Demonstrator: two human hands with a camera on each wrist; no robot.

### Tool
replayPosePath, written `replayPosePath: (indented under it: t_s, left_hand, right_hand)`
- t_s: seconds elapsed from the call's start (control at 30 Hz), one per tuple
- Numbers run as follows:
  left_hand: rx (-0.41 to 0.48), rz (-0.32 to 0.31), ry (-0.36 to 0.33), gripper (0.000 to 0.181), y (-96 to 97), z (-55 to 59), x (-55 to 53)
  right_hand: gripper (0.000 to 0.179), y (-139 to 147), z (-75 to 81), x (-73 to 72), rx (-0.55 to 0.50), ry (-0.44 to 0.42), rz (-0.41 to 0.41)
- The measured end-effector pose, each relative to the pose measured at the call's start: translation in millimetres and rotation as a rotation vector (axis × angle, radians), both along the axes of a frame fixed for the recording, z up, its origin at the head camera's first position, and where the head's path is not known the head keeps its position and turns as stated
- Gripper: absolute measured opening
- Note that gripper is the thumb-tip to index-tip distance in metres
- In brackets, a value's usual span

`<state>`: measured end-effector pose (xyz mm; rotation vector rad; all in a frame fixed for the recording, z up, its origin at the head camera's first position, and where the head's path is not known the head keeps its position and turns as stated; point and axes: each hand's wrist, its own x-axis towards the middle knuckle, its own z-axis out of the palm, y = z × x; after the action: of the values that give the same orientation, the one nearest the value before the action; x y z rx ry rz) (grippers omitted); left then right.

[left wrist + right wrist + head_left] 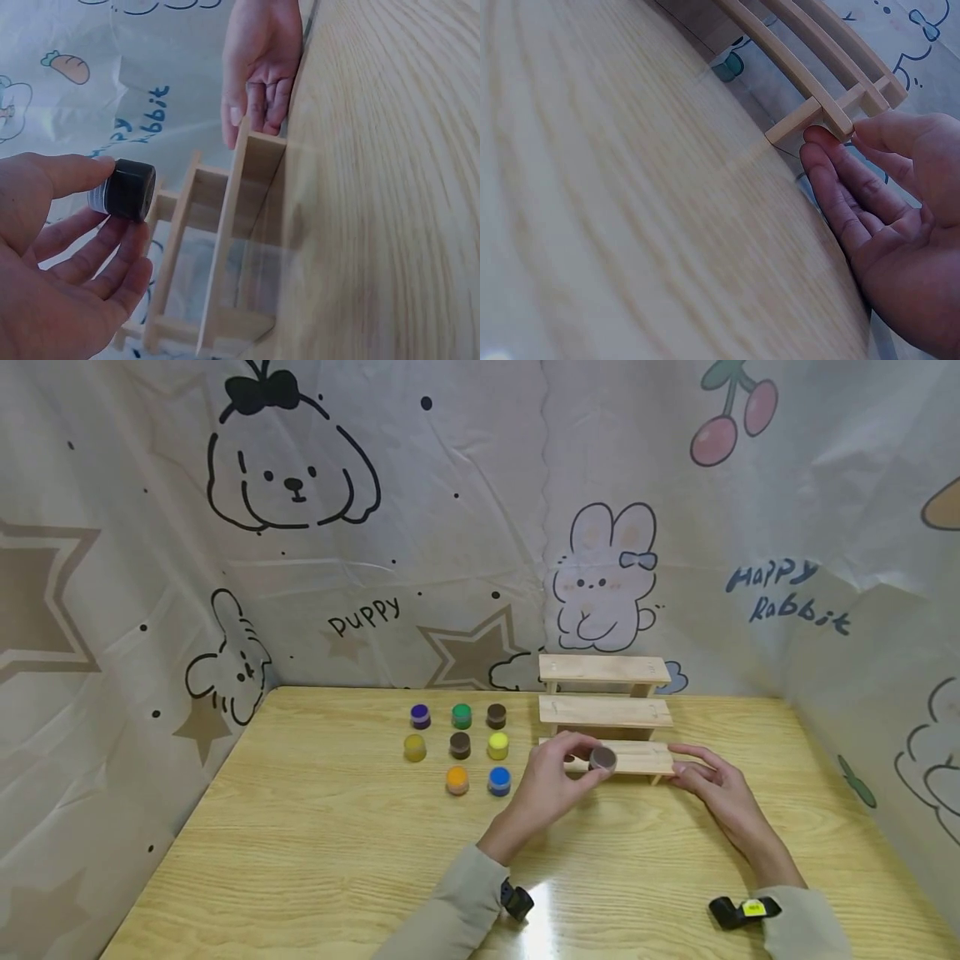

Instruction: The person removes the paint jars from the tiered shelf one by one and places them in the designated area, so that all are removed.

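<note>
A small paint pot (603, 760) with a dark lid is pinched between the thumb and fingers of my left hand (551, 781). The left wrist view shows this pot (129, 190) tipped on its side, near the front of a three-tier wooden display stand (606, 711). My right hand (716, 789) grips the right end of the stand's lowest board. Seen from the right wrist, the thumb of the right hand (900, 202) lies at the end of the board (799, 79), with fingers beneath it.
Left of the stand, several paint pots stand in rows on the wooden table (300, 827), among them a green pot (462, 717), a yellow pot (498, 746), an orange pot (457, 781) and a blue pot (499, 782). A printed cloth (465, 543) hangs behind the table.
</note>
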<state>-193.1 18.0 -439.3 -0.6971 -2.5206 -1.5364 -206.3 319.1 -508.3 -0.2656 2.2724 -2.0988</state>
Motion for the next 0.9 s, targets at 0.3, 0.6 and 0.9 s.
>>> replayPosePath:
  t_s: [0.3,0.6,0.9]
  left_hand:
    - [0.031,0.013,0.024,0.031,-25.1,2.7,10.0]
    - [0.147,0.012,0.013,0.031,-52.4,0.4,20.1]
    - [0.168,0.061,0.015,0.034,-83.8,-9.3,27.3]
  right_hand:
    - [0.046,-0.9,-0.2,3.0,0.006,-0.006,-0.008]
    - [0.047,-0.8,2.0,2.3,0.035,-0.008,-0.011]
    - [0.047,-0.1,0.7,2.6,0.035,-0.011,-0.013]
